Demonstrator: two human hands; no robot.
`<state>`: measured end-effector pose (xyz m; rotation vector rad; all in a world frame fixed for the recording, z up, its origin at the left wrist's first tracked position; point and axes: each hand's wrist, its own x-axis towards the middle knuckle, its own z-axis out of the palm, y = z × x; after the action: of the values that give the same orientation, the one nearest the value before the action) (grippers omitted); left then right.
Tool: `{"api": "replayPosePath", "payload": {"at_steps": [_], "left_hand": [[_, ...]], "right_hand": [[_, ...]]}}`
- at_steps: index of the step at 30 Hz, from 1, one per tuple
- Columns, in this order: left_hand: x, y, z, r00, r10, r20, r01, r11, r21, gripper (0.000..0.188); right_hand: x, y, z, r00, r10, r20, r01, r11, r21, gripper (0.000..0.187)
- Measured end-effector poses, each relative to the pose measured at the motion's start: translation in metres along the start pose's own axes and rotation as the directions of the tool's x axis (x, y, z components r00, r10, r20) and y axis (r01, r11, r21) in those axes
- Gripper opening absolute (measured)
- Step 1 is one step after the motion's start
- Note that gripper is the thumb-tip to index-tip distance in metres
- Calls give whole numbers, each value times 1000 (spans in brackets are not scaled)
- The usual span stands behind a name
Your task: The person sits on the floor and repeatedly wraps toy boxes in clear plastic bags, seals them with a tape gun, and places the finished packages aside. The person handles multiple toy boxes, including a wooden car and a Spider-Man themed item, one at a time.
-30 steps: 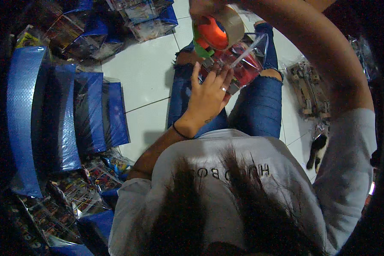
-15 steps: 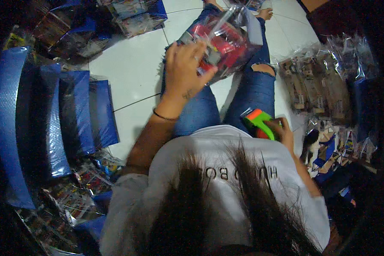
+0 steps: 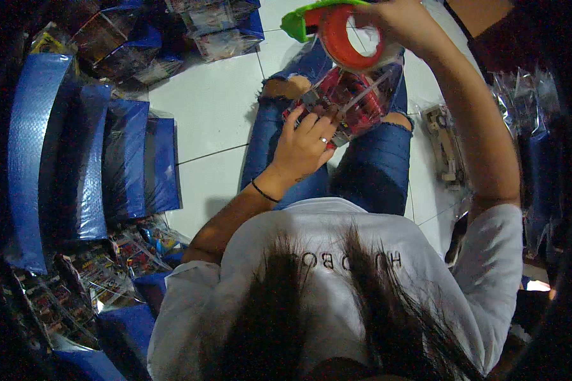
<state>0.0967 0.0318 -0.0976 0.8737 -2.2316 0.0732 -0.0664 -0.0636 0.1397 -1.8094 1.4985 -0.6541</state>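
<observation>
A red toy vehicle (image 3: 356, 95) in a clear plastic wrapper lies across my thighs, tilted between the knees. My left hand (image 3: 304, 147) grips its near left side, fingers curled over the film. Beyond it, my right hand (image 3: 403, 24) is raised and closed round a tape dispenser, whose green frame (image 3: 295, 24) points left. The dispenser's red-orange ring (image 3: 342, 46) hangs just above the far end of the wrapped toy and hides part of it. Whether any tape touches the wrapper cannot be made out.
Several blue-sided packs (image 3: 124, 155) stand in a row on the left, with film-wrapped packs (image 3: 98, 279) below them. More wrapped boxes (image 3: 219, 35) are stacked at the far left. At right, a beige toy vehicle in clear film (image 3: 443, 149) lies on the white tiled floor (image 3: 210, 101).
My right hand has swung from beside my right thigh up and forward over the toy, carrying the tape dispenser. My left hand and the wrapped toy have come nearer my body.
</observation>
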Motion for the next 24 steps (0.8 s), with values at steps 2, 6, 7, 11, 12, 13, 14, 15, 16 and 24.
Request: {"api": "replayPosePath", "payload": {"at_steps": [2, 6, 7, 11, 12, 13, 14, 15, 16, 24], "left_hand": [[0, -2, 2, 1000, 3, -6, -3, 1000, -2, 50], [-1, -6, 2, 1000, -12, 22, 13, 999, -47, 59], [-1, -6, 1, 1000, -13, 12, 14, 999, -42, 59], [1, -7, 3, 1000, 7, -15, -7, 1000, -5, 59], [2, -7, 4, 1000, 1, -28, -1, 1000, -12, 60], [2, -7, 5, 1000, -3, -31, 3, 1000, -16, 61], [3, -7, 6, 999, -7, -35, 7, 1000, -19, 62], [3, -7, 6, 1000, -10, -21, 10, 1000, -4, 64], [3, -7, 7, 1000, -13, -7, 13, 1000, 12, 65], [7, -7, 5, 999, -31, -24, 30, 999, -16, 62]], "right_hand": [[16, -14, 9, 992, -121, -28, 105, 939, -327, 43], [18, -16, 22, 996, -15, 93, 65, 822, -565, 41], [18, -13, 27, 990, -102, 97, 139, 803, -579, 40], [15, -2, 33, 981, -83, 174, 164, 831, -532, 41], [16, -3, 33, 974, -74, 213, 185, 801, -570, 41], [19, -3, 33, 966, -65, 252, 209, 769, -604, 41], [22, -7, 32, 955, -56, 290, 236, 735, -636, 42], [26, -10, 33, 937, 7, 348, 228, 743, -629, 42], [28, -17, 31, 912, 69, 405, 220, 751, -622, 43], [7, -33, 43, 926, 89, 368, 221, 662, -716, 45]]}}
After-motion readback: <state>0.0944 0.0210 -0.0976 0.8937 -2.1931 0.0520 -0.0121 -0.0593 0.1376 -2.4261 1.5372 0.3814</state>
